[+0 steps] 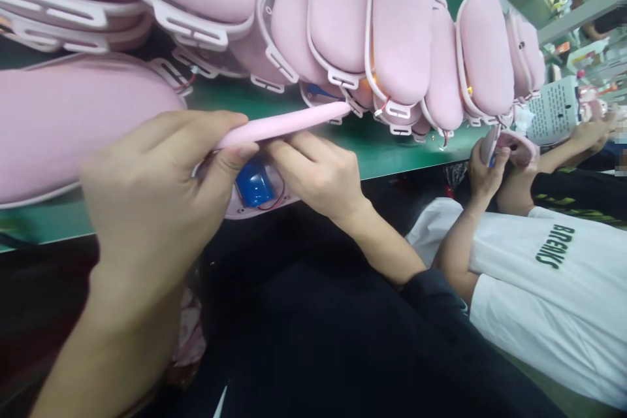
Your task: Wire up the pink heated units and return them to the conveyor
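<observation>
- Pink padded shell [73, 124] lies at the far left on the green tabletop [392, 144].
- Left hand [147, 209] is curled shut, thumb and fingers pinching a pink casing [284, 125] seen edge-on at the tabletop's near edge.
- A blue battery [253, 186] with red wire shows inside it, between the hands.
- Right hand [318, 173] grips the casing's underside, fingers bent closed.
- More pink shells [392, 26] stand in a row behind.
- A co-worker's hands [490, 166] at the right hold another pink piece.

Blue battery [253, 187] half hidden under left hand [147, 209] fingers; pink shell [59, 130] cut off left; far shelf clutter blurred.
</observation>
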